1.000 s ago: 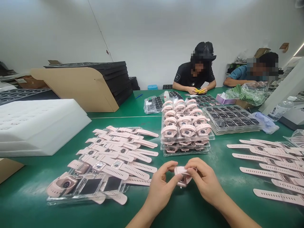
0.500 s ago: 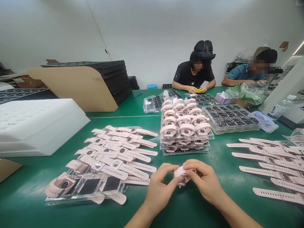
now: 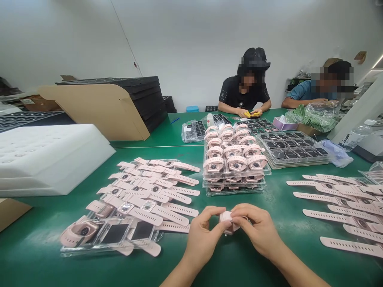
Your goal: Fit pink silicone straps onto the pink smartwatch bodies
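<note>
Left hand: the left hand [image 3: 201, 235], low centre of the frame, curls in with thumb and forefinger pinching the near side of a pink watch [image 3: 228, 220].
Right hand: the right hand [image 3: 256, 230] meets it from the other side, fingertips closed on the same watch, so the piece is held between both hands just above the green table [image 3: 239, 263].
Watch in hand: small, mostly hidden by the fingers; its strap looks curled around on itself (whether it is fastened cannot be told).
Slip risk: my judgement is that a fingertip-only grip on a smooth rounded body could let it squirt out and drop to the table.
Strap risk: if the curled strap springs open, it could flick out of the pinch.
Just above the hands: a stack of clear trays of looped watches [image 3: 235, 163], middle of the frame; a dropped or jerked piece could knock the front row loose.
Left of the hands: flat-laid watches [image 3: 155, 191] overlapping in rows, with a clear tray [image 3: 110, 235] lower left; a sweeping forearm could scatter them.
Right edge: more flat straps [image 3: 338, 203] in rows, well apart from the hands.
Far side: two other people sit at the top right, their hands on their own work, nowhere near this one.
</note>
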Motion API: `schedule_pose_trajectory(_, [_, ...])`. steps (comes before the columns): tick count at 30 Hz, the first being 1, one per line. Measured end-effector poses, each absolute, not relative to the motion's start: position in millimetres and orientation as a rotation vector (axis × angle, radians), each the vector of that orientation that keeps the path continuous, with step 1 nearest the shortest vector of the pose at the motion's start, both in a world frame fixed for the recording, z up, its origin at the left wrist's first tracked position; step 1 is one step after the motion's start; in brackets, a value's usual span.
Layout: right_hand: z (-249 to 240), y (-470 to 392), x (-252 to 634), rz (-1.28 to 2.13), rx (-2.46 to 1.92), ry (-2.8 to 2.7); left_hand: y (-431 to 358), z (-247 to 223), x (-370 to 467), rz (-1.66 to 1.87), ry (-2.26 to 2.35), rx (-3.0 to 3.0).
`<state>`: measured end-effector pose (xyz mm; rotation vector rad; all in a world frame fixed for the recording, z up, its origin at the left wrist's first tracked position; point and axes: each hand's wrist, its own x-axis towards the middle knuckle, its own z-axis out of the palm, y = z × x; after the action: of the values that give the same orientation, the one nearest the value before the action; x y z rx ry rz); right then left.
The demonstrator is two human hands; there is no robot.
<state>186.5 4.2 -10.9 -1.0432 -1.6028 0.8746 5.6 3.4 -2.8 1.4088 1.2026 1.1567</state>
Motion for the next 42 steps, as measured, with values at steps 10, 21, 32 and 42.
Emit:
schedule_pose_trajectory(10, [-6.5, 3.6, 187.1, 0.759, -1.033, -1.693, 2.7, -8.1, 8.0, 1.127, 1.198, 1.388])
schedule_pose_trajectory(21, [-10.6, 3.8, 185.8, 0.766, -1.08, -1.596, 4.1, -1.1, 7.1, 1.06, 1.18, 1.421])
schedule_pose_trajectory(32, [-9.4, 4.4, 184.8, 0.907, -1.075, -1.531, 5.3, -4.5, 7.4, 1.12, 1.128, 1.272])
schedule_pose_trajectory(42, [-7.2, 3.6, 186.4, 0.842, -1.127, -1.483, 4.9, -6.3, 11.0, 1.122, 1.186, 1.286])
